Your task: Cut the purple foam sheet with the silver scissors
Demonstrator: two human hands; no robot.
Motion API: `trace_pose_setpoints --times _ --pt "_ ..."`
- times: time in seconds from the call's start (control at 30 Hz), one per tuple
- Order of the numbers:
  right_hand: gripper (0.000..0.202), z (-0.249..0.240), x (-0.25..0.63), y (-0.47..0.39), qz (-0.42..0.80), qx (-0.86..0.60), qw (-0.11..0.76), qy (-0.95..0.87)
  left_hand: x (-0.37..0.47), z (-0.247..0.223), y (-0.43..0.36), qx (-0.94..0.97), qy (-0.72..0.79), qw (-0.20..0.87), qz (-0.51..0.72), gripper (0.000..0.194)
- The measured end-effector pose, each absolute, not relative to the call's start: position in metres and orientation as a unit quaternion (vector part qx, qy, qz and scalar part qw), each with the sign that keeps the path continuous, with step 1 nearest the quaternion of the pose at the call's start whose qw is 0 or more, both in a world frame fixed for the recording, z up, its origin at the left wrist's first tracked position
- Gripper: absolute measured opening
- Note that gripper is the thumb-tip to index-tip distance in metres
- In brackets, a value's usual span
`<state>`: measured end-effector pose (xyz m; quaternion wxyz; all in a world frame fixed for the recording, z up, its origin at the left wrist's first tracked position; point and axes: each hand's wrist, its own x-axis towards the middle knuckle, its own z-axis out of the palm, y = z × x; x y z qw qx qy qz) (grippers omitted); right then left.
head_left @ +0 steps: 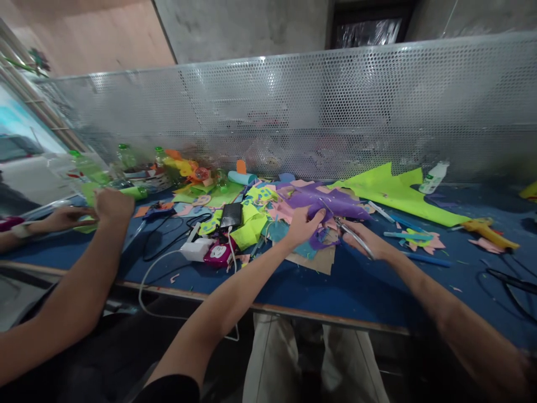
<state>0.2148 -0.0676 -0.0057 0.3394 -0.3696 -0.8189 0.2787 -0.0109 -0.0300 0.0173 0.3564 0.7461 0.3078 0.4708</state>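
My left hand [305, 225] pinches the near edge of a purple craft sheet [323, 198], which lies over a heap of coloured scraps. In my right hand [367, 239] is a pair of scissors [356, 238], with the blades pointing up and left toward the sheet beside my left fingers. Whether the blades are around the material or only against it, I cannot tell. A curled purple strip [325, 239] hangs just below my hands. Under it lies a piece of brown cardboard [316, 262].
A co-worker's hands [111, 206] handle green material at the left. A pink power adapter [218, 252] with a white cable lies near the table edge. To the right are a lime-green sheet [390, 193], a white bottle [434, 177] and a yellow glue gun [490, 234].
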Motion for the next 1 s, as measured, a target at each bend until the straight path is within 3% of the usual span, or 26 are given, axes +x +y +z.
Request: trace_pose_setpoints --times 0.47,1.0 --pt "0.055 -0.0044 0.2133 -0.0670 0.228 -0.379 0.344 -0.828 -0.0111 0.0191 -0.0325 0.764 0.301 0.330 0.465 0.039" --pt "0.047 -0.0019 0.2136 -0.0668 0.246 -0.377 0.342 -0.825 -0.0118 0.0216 -0.0338 0.769 0.278 0.387 0.426 0.048"
